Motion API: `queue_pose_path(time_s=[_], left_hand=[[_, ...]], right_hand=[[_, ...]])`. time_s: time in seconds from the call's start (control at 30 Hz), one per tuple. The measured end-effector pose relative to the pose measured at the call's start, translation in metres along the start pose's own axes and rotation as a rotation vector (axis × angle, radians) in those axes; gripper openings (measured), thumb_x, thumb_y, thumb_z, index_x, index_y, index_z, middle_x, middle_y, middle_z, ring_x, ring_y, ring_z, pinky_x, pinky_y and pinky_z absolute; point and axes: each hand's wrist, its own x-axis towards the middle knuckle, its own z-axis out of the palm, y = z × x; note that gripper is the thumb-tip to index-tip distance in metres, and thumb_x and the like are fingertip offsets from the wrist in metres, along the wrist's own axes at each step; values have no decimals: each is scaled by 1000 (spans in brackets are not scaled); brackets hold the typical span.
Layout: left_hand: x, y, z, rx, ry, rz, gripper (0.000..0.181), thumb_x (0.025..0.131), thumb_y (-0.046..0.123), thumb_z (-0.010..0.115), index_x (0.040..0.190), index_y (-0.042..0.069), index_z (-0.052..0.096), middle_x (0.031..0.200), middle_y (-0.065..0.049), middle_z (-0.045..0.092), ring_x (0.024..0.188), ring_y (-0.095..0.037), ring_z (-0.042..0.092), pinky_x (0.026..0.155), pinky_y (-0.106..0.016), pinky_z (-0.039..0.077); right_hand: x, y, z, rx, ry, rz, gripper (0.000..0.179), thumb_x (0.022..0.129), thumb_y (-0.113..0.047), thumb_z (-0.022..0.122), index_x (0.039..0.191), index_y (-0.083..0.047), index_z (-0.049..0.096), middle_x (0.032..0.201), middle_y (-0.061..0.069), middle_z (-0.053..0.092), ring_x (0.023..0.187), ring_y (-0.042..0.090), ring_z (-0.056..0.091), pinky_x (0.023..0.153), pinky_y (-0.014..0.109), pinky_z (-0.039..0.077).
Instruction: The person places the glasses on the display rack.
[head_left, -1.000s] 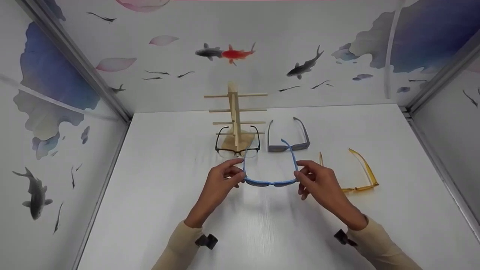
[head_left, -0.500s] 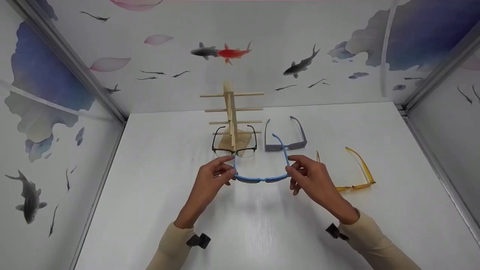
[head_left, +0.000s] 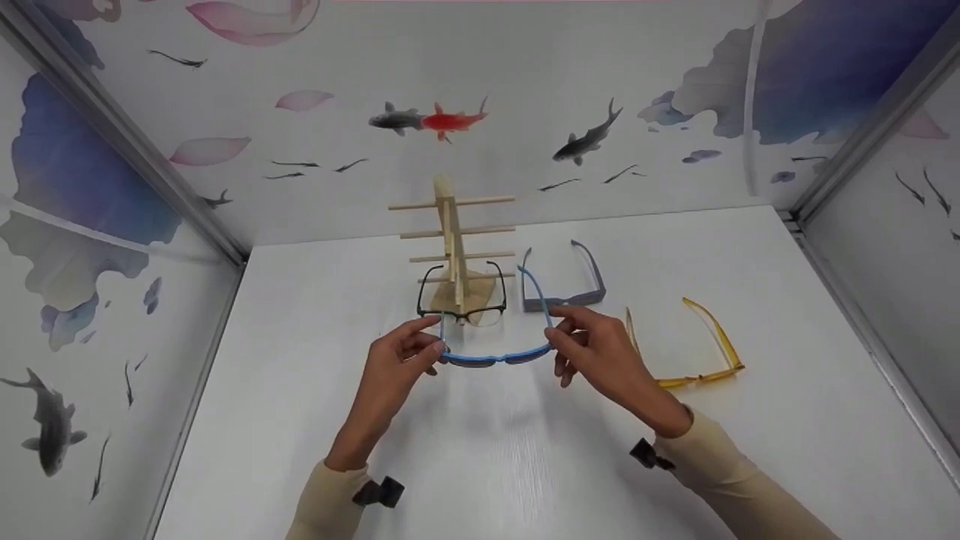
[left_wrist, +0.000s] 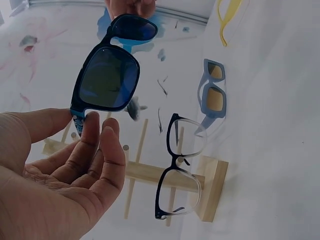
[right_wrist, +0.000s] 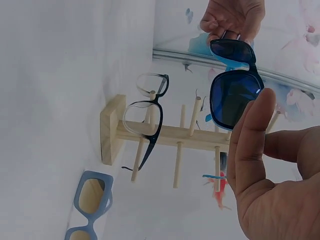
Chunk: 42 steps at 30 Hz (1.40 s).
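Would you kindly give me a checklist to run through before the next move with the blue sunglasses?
1. Left hand pinching the blue sunglasses: ok.
2. Right hand pinching the other side: ok.
3. Temples unfolded: ok.
4. Stand upright: ok.
5. Blue sunglasses centred on the stand: not ok; their bridge lies to its right in the head view.
6. Temple tips clear of the pegs: cannot tell.
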Motion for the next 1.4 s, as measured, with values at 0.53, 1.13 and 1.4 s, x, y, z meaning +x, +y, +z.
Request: queue_pose_path(time_s=[0.53, 1.13, 1.4], left_hand=[[8, 1, -16, 1, 32, 19, 41, 105, 7, 73, 145, -2, 67, 106, -11, 78, 95, -27, 76, 78, -28, 63], [26, 8, -29, 3, 36, 12, 40, 107, 9, 72, 146, 1, 68, 107, -12, 77, 96, -25, 75, 79, -30, 63], [32, 7, -30, -3, 35, 17, 40, 108, 10, 71, 148, 2, 68, 108, -12, 77, 97, -25, 76, 81, -31, 64]], right_hand=[[16, -4, 10, 79, -33, 31, 42, 109, -11, 69, 147, 4, 63, 99, 15, 70, 66, 29, 75, 59, 36, 65], [33, -5, 15, 89, -41, -11, 42, 111, -10, 66, 150, 4, 60, 106, 17, 70, 68, 24, 74, 61, 36, 66], [39, -5, 15, 91, -36, -2, 43, 110, -11, 66, 150, 5, 60, 105, 21, 70, 70, 25, 74, 62, 33, 65]])
